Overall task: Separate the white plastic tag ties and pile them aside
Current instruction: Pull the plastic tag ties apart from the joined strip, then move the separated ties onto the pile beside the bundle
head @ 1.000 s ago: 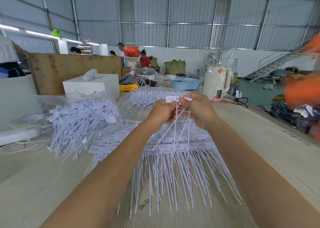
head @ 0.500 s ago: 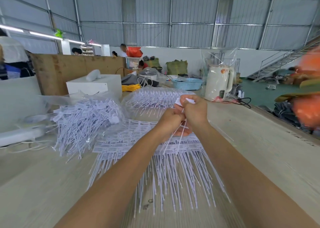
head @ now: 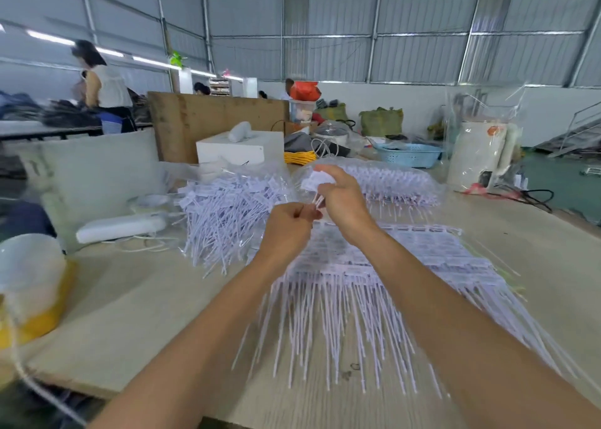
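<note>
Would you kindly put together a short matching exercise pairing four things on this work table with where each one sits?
Things:
1. blue basket
2. loose pile of ties
3. joined sheets of ties
4. yellow-and-white container

Places:
A. near left edge of the table
B. under the forearms
C. far side, right of centre
D. left of the hands

Pairs: 1-C, 2-D, 3-B, 4-A

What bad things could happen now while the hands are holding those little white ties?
The right hand pinches a small bunch of white plastic tag ties while the left hand holds their thin tails, so a hard pull might drop some. Dropped ties could land on the unseparated flat sheet of ties below, or miss the loose pile of separated ties.
</note>
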Available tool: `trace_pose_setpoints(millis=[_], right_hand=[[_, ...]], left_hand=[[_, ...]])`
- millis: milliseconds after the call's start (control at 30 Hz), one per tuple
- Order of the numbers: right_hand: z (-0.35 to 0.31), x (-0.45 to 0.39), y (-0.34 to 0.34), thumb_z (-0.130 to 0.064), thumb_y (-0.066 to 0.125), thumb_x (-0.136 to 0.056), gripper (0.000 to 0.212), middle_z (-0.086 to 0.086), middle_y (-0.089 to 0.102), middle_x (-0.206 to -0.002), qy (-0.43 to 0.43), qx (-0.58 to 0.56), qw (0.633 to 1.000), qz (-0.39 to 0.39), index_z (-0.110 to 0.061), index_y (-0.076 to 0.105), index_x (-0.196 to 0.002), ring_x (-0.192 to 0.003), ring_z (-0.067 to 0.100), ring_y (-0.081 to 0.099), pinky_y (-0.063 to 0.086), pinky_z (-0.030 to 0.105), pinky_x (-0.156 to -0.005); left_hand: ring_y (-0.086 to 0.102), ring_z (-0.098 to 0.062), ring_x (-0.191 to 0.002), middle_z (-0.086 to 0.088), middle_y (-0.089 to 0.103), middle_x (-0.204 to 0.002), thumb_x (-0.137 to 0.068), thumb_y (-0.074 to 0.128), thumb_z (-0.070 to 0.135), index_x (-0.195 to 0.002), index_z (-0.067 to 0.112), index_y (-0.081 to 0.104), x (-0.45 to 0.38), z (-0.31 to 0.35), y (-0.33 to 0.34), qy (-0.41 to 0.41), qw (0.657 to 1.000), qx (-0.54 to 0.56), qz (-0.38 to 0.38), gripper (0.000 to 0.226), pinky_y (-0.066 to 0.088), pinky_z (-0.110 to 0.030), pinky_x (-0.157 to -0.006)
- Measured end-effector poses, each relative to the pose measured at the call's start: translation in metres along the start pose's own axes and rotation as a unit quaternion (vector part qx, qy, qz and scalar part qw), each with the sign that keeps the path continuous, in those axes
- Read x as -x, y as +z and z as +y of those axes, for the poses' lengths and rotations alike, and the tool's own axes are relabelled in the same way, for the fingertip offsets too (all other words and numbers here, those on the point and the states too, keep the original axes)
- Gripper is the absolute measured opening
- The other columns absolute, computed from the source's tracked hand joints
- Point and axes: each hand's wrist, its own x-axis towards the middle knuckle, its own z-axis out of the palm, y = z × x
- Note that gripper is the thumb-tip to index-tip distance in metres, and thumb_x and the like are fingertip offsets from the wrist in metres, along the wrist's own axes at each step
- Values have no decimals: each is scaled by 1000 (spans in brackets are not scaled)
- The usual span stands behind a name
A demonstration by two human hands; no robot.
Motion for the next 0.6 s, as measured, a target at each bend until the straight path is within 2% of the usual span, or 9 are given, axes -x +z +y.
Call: trace_pose_setpoints(millis=[67,100,200,267,333,400,433,500,600], right_hand=[[-5,-4,34,2,39,-91,40,4,53,-108,-31,41,998,-28,-13,55,-124,-67,8,47,37,14,-52],[-7,-6,51,3,40,-91,38,8,56,-112,-43,47,997,-41,-10,55,-124,-73,12,50,39,16,-58],[-13,-16,95,3,42,-90,37,19,55,-126,-44,48,996,-56,-4,55,-125,-104,30,57,44,30,-75],[-15,-24,117,0,44,-91,38,19,53,-130,-44,70,995,-64,-2,53,-127,-114,34,54,46,36,-87],[-14,-30,132,-5,47,-93,42,17,48,-137,-40,119,987,-97,-2,46,-135,-121,33,50,42,36,-96],[-9,-34,140,-13,50,-95,50,14,41,-144,-38,165,976,-138,-5,35,-142,-128,30,44,36,33,-103],[-6,-36,141,-16,51,-95,54,14,41,-144,-44,187,969,-154,-6,31,-144,-130,29,42,34,31,-102],[1,-38,141,-16,52,-94,57,14,45,-140,-62,225,957,-173,-7,29,-144,-127,28,43,36,28,-97],[10,-41,136,-13,56,-91,55,15,46,-139,-77,265,944,-178,-6,36,-141,-126,28,45,36,28,-96]], left_hand=[[41,-20,-55,-10,46,-59,-95,50,18,-72,6,63,0,-10,-32,5,999,-37,36,29,32,-27,-57],[39,-20,-58,-13,44,-61,-94,50,16,-69,3,59,0,-14,-48,10,997,-60,49,30,30,-28,-59],[39,-19,-62,-18,40,-60,-89,48,3,-54,8,39,2,-27,-92,44,978,-186,87,37,26,-31,-56],[40,-20,-62,-26,47,-62,-87,48,0,-54,5,41,1,-33,-116,55,952,-279,113,34,25,-36,-57],[36,-23,-62,-21,44,-56,-87,47,-1,-51,7,37,-5,-41,-133,50,933,-333,126,38,19,-34,-56],[40,-33,-64,-18,47,-57,-89,46,0,-51,9,37,-18,-49,-142,28,920,-368,129,41,24,-34,-59],[48,-39,-71,-23,56,-67,-91,44,0,-54,6,43,-27,-52,-144,15,913,-388,129,37,29,-36,-63],[58,-40,-88,-27,64,-91,-92,43,0,-71,-3,58,-47,-58,-145,-3,900,-416,128,26,35,-36,-72],[58,-37,-96,-25,64,-100,-89,44,-3,-91,-8,61,-76,-65,-133,-5,890,-442,112,19,36,-33,-73]])
